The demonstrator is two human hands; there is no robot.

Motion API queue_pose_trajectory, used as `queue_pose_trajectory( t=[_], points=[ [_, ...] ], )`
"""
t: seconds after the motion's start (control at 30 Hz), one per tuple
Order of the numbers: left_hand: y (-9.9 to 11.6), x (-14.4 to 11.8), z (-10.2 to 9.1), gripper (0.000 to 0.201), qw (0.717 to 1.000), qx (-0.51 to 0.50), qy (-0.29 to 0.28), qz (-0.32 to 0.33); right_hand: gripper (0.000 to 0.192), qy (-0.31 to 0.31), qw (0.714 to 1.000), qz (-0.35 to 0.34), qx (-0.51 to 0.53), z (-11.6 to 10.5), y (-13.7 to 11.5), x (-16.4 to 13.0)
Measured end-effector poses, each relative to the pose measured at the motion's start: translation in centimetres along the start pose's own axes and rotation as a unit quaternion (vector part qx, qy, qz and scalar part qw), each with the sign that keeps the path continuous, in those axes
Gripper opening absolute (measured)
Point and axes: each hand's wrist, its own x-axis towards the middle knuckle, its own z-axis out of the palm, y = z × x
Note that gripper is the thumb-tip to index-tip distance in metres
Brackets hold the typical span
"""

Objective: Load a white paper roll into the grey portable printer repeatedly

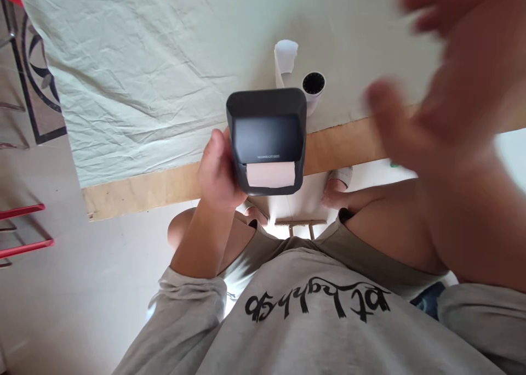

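My left hand (pixel 217 172) grips a dark grey receipt printer (pixel 267 136) by its left side, holding it above the table's front edge. A strip of pale paper (pixel 270 174) shows in the printer's slot. My right hand (pixel 444 95) is raised close to the camera at the right, blurred, fingers spread, holding nothing. Behind the printer on the table stand a white paper roll (pixel 313 90) with a dark core and a loose curl of white paper (pixel 285 57).
The table (pixel 135 191) has a bare wooden front edge and a wrinkled pale cloth (pixel 135 73) on top. Red metal chair parts (pixel 22 229) stand at the left over a light floor. My knees and grey shirt fill the bottom.
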Motion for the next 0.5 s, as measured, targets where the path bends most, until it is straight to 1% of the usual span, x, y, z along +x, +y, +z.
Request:
queue_pose_trajectory(
  t=[0.03, 0.07, 0.1, 0.13, 0.17, 0.2, 0.27, 0.37, 0.43, 0.5],
  points=[
    [0.2, 0.0, 0.1, 0.046, 1.0, 0.013, 0.009, -0.003, 0.054, -0.039, 0.995, -0.087, -0.034, 1.4, -2.0, -0.2],
    [0.3, 0.0, 0.2, 0.041, 0.999, 0.027, 0.016, -0.007, 0.051, -0.068, 0.983, -0.17, -0.033, 2.8, -3.6, -0.5],
    [0.5, -0.1, 0.2, 0.036, 0.999, 0.037, 0.021, -0.013, 0.043, -0.086, 0.973, -0.207, -0.051, 4.0, -4.8, -0.7],
    [0.6, -0.1, 0.2, 0.032, 0.999, 0.044, 0.025, -0.019, 0.033, -0.068, 0.973, -0.2, -0.092, 5.0, -5.6, -1.0],
    [0.7, -0.1, 0.1, 0.03, 0.998, 0.048, 0.026, -0.024, 0.031, -0.069, 0.972, -0.201, -0.104, 5.7, -6.0, -1.1],
    [0.8, -0.1, 0.0, 0.03, 0.998, 0.05, 0.026, -0.024, 0.03, -0.069, 0.973, -0.186, -0.118, 6.3, -6.1, -1.3],
    [0.7, -0.1, -0.2, 0.031, 0.998, 0.054, 0.039, -0.01, 0.032, -0.071, 0.978, -0.16, -0.117, 6.8, -6.1, -1.3],
    [0.6, 0.0, -0.5, 0.031, 0.997, 0.049, 0.062, 0.01, 0.033, -0.067, 0.982, -0.137, -0.111, 6.6, -6.1, -1.0],
    [0.5, 0.0, -0.5, 0.031, 0.996, 0.046, 0.074, 0.006, 0.036, -0.078, 0.982, -0.136, -0.104, 6.2, -6.3, -0.8],
    [0.6, 0.1, -0.3, 0.031, 0.996, 0.048, 0.071, -0.008, 0.035, -0.084, 0.983, -0.133, -0.092, 5.8, -6.3, -0.5]
  ],
)
